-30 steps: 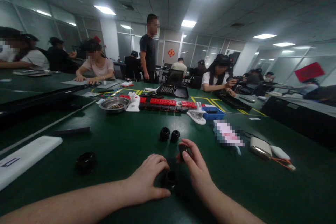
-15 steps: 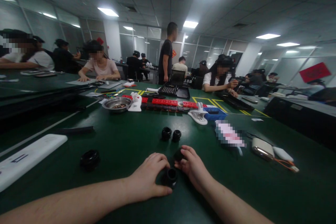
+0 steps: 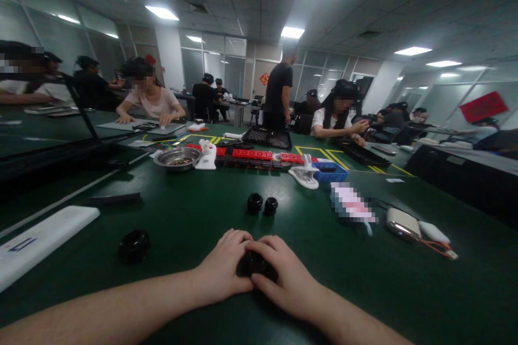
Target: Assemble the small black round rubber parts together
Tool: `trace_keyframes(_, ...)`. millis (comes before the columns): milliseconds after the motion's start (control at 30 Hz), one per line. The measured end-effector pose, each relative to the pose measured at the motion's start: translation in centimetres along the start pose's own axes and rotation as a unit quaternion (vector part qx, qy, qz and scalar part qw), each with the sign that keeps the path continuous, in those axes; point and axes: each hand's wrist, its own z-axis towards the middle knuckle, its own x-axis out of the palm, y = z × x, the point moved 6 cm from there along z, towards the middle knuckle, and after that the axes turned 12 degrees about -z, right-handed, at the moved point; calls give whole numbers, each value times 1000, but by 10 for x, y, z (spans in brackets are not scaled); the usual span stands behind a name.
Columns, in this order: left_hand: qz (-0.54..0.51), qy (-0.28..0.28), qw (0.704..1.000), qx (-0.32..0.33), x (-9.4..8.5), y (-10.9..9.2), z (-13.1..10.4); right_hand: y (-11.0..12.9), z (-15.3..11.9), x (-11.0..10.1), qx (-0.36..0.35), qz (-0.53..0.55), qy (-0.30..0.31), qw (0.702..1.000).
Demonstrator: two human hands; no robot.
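My left hand (image 3: 223, 263) curls round the left side of a black cable gland (image 3: 257, 263) low in the middle of the table. From the right, my right hand (image 3: 290, 276) closes over the same gland's top and side. Both sets of fingertips meet there, hiding most of it, including the small dark piece the right hand carried. Just beyond the hands stand two smaller black cable glands (image 3: 254, 203), side by side. A larger black gland (image 3: 134, 246) lies apart to the left.
A white bar-shaped case (image 3: 48, 245) and a black strip (image 3: 115, 198) lie left. Across the table are a metal bowl (image 3: 178, 158), red block strips (image 3: 253, 155), white clamps (image 3: 304, 173) and a blue tray (image 3: 331, 171). A beige device (image 3: 403, 223) with cables lies right; co-workers sit beyond.
My right hand has moved left and down, bringing its small dark piece onto the gland in my left hand. The standing person in the background has moved right.
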Motion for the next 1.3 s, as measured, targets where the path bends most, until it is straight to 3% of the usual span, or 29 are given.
trace_keyframes(100,-8,-2,1000,0,1,4,1,7,-3,2,-36,-100,2,994)
trace_keyframes(200,-9,6,1000,7,2,3,1,4,-3,0,-22,-146,-34,988)
trace_keyframes(300,-8,5,1000,7,1,1,1,4,-3,0,-31,-133,-46,990)
trace_keyframes(467,6,9,1000,23,2,1,1,16,-8,0,-124,-87,-52,987)
trace_keyframes(767,14,20,1000,19,3,1,2,-6,-3,-1,53,-173,-119,976)
trace_keyframes(833,12,19,1000,19,3,0,2,-4,-3,-2,42,-161,-127,978)
trace_keyframes(967,2,20,1000,21,3,1,3,11,-5,0,-73,-103,-89,988)
trace_keyframes(1033,3,19,1000,24,4,2,3,13,-7,1,-96,-89,-78,988)
trace_keyframes(1300,10,31,999,4,4,3,2,-9,-4,6,38,-106,-116,987)
